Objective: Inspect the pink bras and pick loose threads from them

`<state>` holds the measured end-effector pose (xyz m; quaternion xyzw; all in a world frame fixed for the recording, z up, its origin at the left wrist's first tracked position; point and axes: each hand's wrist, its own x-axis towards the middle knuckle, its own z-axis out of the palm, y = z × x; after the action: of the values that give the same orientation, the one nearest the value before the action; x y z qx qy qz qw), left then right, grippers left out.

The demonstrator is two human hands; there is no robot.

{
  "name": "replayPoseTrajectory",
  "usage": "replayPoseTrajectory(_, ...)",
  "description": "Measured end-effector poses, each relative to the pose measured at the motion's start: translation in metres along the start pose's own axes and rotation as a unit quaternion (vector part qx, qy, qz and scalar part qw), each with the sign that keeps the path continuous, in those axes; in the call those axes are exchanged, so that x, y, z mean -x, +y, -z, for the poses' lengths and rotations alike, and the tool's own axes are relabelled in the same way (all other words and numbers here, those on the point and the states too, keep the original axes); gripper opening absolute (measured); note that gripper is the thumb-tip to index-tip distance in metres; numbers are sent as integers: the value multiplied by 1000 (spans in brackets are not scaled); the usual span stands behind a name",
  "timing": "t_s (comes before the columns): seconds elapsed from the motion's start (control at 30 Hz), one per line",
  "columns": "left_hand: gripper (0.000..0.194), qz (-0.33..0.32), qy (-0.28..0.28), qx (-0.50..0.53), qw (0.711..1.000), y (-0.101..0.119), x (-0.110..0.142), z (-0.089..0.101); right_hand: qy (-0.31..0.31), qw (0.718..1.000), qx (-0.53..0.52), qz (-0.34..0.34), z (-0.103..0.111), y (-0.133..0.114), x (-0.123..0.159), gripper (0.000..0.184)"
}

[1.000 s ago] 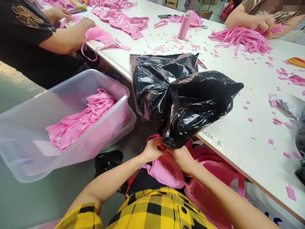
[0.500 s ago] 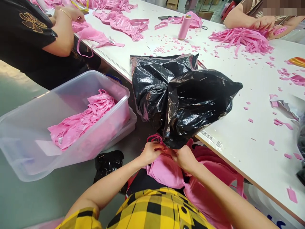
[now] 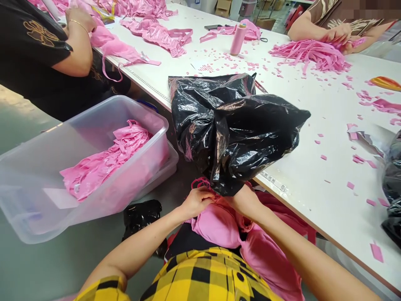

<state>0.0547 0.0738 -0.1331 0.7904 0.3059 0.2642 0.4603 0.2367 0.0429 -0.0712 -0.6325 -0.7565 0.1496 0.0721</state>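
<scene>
A pink bra (image 3: 216, 225) lies across my lap at the table's edge, its cups towards me. My left hand (image 3: 198, 201) is closed, thumb and fingers pinching the bra's upper edge beside some thin red-pink straps (image 3: 202, 182). On the other side of the same edge, my right hand (image 3: 246, 201) is closed on the bra, its fingertips partly hidden under a black plastic bag (image 3: 257, 138). The bag overhangs the table edge just above both hands. More darker pink bras (image 3: 282, 209) are bunched behind my right forearm.
A clear plastic bin (image 3: 140, 175) with pink garments (image 3: 106, 159) stands at left, near a small black bag (image 3: 142, 215) below. The white table (image 3: 300, 175) bears pink scraps, a thread cone (image 3: 238, 38) and pink piles. Two co-workers (image 3: 46, 54) (image 3: 328, 25) handle pink pieces.
My right hand has shifted slightly forward, further under the black bag. My left hand keeps its pinch on the bra. The whole view has moved a little.
</scene>
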Motion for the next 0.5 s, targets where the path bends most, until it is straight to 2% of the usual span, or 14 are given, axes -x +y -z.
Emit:
replayPoseTrajectory(0.13,16,22,-3,29,999,3,1,2,-2,999,-12,48,-3,-2,-8,13)
replayPoseTrajectory(0.23,13,70,19,79,994,16,2,9,12,997,-29,74,1,-9,-11,12)
replayPoseTrajectory(0.4,10,203,81,218,951,52,8,21,65,989,-101,88,14,-23,-4,17)
replayPoseTrajectory(0.5,11,236,108,228,938,62,13,21,60,984,-160,58,18,-29,0,17)
